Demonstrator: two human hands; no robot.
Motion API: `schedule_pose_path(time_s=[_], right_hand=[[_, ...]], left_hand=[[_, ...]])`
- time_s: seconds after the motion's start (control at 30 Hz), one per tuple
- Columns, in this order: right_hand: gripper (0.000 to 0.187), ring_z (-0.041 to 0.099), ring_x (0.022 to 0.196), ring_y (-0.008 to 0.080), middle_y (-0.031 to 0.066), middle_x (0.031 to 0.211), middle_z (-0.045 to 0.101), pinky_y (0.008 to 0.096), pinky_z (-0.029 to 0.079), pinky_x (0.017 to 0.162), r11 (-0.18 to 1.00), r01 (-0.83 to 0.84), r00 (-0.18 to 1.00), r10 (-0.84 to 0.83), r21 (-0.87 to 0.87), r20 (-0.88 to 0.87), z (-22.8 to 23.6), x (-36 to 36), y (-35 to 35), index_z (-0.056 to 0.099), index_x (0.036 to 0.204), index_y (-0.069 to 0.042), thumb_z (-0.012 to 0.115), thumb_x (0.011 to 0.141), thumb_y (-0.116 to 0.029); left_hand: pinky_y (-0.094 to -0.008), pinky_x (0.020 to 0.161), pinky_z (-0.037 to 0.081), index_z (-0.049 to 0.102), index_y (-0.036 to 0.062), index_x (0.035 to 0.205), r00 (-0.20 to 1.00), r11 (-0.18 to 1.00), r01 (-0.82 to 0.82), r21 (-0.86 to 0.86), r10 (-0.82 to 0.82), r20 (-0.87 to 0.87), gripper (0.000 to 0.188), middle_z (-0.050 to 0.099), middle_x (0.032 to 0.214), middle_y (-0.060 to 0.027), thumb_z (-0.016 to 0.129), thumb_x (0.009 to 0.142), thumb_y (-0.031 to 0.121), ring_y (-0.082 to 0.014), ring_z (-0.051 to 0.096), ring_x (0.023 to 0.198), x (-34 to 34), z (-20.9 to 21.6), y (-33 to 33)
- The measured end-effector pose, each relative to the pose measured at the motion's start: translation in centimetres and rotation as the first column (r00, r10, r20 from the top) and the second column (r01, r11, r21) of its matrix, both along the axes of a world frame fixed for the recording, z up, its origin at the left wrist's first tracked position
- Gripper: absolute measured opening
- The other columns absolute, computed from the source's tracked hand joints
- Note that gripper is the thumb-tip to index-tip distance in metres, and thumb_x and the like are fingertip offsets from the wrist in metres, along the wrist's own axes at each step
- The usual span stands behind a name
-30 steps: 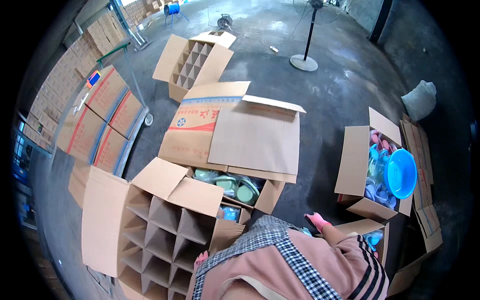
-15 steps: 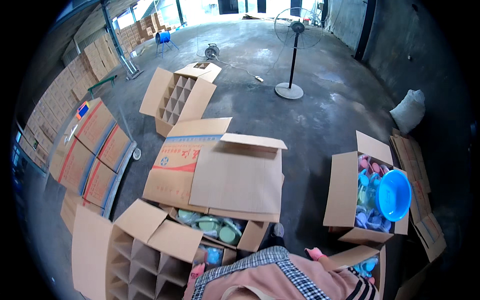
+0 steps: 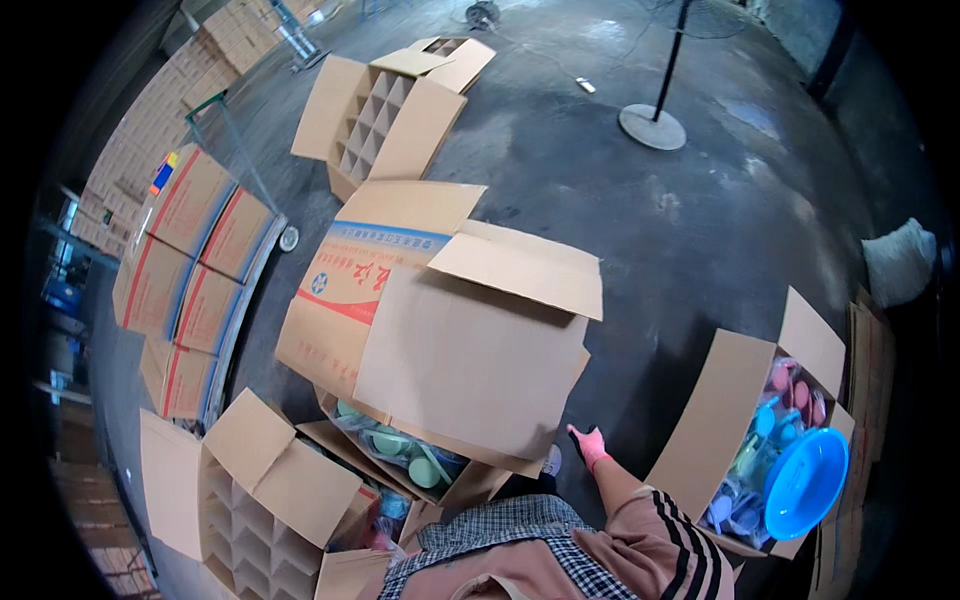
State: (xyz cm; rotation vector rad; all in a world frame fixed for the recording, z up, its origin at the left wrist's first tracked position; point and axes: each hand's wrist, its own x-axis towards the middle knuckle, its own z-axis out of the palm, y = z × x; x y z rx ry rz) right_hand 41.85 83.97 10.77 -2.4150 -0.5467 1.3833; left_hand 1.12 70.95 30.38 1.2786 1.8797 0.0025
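My right hand (image 3: 588, 443), in a pink glove, reaches forward over the floor just right of the large flattened carton (image 3: 470, 370). Its fingers look apart, and no object shows in them. My left hand (image 3: 382, 541) is low at a small open carton (image 3: 421, 518) holding blue and red bagged things (image 3: 393, 505); its fingers are mostly hidden by flaps and bags. Under the flattened carton's near edge, an open box holds green round plastic pieces with handles (image 3: 390, 442) in clear bags.
An open carton with cardboard dividers (image 3: 262, 530) stands at lower left, another (image 3: 378, 115) farther ahead. At right, a blue basin (image 3: 806, 484) rests on a carton of colourful bagged pieces (image 3: 765, 420). Boxes are stacked on a trolley (image 3: 228, 370) at left; a fan base (image 3: 652, 127) stands ahead.
My right hand has moved forward and left, from beside the lower right carton to near the flattened carton's edge. My left hand stays low by the small carton. The view has tilted and turned.
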Motion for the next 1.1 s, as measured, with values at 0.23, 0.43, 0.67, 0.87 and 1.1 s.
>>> schedule_pose_path(time_s=[0.23, 0.43, 0.67, 0.87, 1.1], right_hand=[[0.088, 0.047, 0.107, 0.0264, 0.0203, 0.114, 0.048, 0.0334, 0.039, 0.089, 0.971, 0.221, 0.92, -0.179, 0.085, -0.348, -9.7, -2.3, 7.6, 0.038, 0.117, 0.009, 0.078, 0.056, -0.04], [0.061, 0.056, 0.091, 0.0214, 0.0139, 0.102, 0.056, 0.032, 0.044, 0.082, 0.942, 0.318, 0.622, -0.293, -0.108, -0.726, -5.2, -2.3, 7.3, 0.046, 0.112, 0.008, 0.072, 0.069, -0.028], [0.055, 0.054, 0.097, 0.0188, 0.0087, 0.108, 0.055, 0.0337, 0.044, 0.084, 0.961, -0.191, 0.529, 0.272, 0.199, -0.804, 6.8, -6.1, 8.9, 0.048, 0.117, -0.002, 0.058, 0.08, -0.041], [0.029, 0.058, 0.081, 0.0167, 0.0077, 0.09, 0.06, 0.0277, 0.046, 0.071, 0.973, 0.096, 0.498, 0.135, 0.209, -0.857, 13.9, -12.0, 10.4, 0.056, 0.101, 0.0, 0.057, 0.08, -0.021], [0.021, 0.059, 0.075, 0.0208, 0.0108, 0.086, 0.059, 0.0305, 0.049, 0.07, 0.859, 0.136, 0.599, 0.326, 0.494, -0.732, 28.0, -14.0, 9.3, 0.057, 0.092, 0.004, 0.058, 0.075, -0.007]], left_hand=[[-0.0365, 0.068, 0.046, 0.051, 0.0055, 0.091, 0.982, 0.977, -0.174, -0.121, 0.18, 0.048, 0.028, 0.055, 0.085, -0.0112, 0.051, 0.083, 0.032, -0.0267, 0.055, 0.08, 1.3, -1.9, -1.2], [-0.0362, 0.068, 0.046, 0.05, 0.0076, 0.089, 0.937, 0.933, -0.301, -0.195, 0.328, 0.122, 0.024, 0.055, 0.084, -0.0096, 0.05, 0.085, 0.032, -0.0255, 0.054, 0.08, 0.2, -3.5, -3.7], [-0.0371, 0.068, 0.046, 0.05, 0.0105, 0.088, 0.149, 0.506, -0.552, -0.663, 0.842, 0.518, 0.025, 0.055, 0.087, -0.0089, 0.046, 0.087, 0.036, -0.0249, 0.054, 0.081, -2.9, -8.8, -3.7], [-0.0434, 0.086, 0.04, 0.042, 0.01, 0.116, -0.441, 0.587, -0.339, -0.735, 0.591, 0.675, 0.049, 0.047, 0.117, -0.0138, 0.043, 0.085, 0.048, -0.0294, 0.049, 0.102, -1.8, -8.2, 3.6], [-0.0371, 0.089, 0.042, 0.041, 0.0027, 0.12, -0.382, 0.637, -0.518, -0.57, 0.424, 0.821, 0.055, 0.052, 0.114, -0.0126, 0.048, 0.084, 0.043, -0.0244, 0.052, 0.101, -0.8, -0.4, 10.5]])
